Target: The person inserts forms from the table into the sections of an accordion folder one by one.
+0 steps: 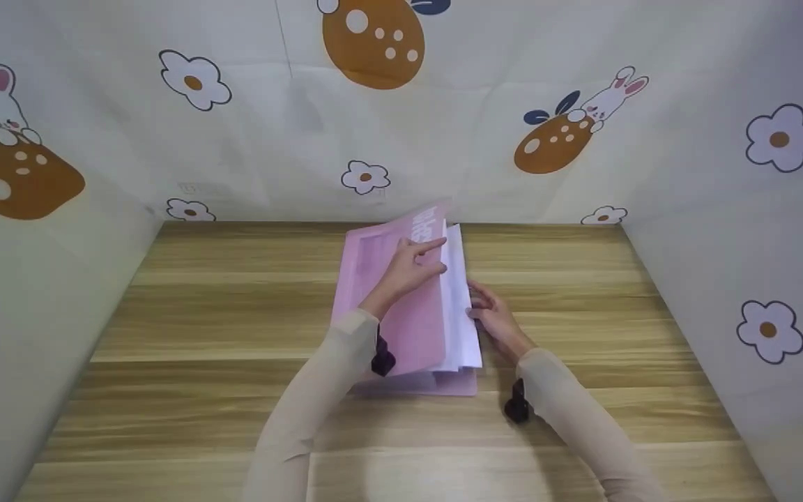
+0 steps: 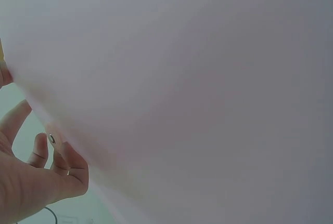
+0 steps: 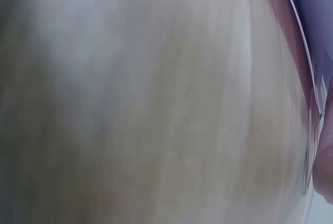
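Observation:
A pink plastic folder (image 1: 408, 331) with white lettering lies on the wooden table, its front cover lifted at the right side. White papers (image 1: 465, 328) stick out from under that cover along the right. My left hand (image 1: 408, 268) reaches over the cover and pinches its right edge. In the left wrist view the pale cover (image 2: 182, 104) fills most of the picture, and a snap button (image 2: 51, 139) shows by the fingers. My right hand (image 1: 498, 321) holds the right edge of the papers between thumb and fingers. Only part of a finger (image 3: 323, 167) appears in the right wrist view.
The wooden table (image 1: 220, 314) spreads out on both sides of the folder. A printed cloth (image 1: 290, 139) with rabbits and flowers hangs behind the table and along its sides. Each wrist carries a small black camera mount (image 1: 517, 408).

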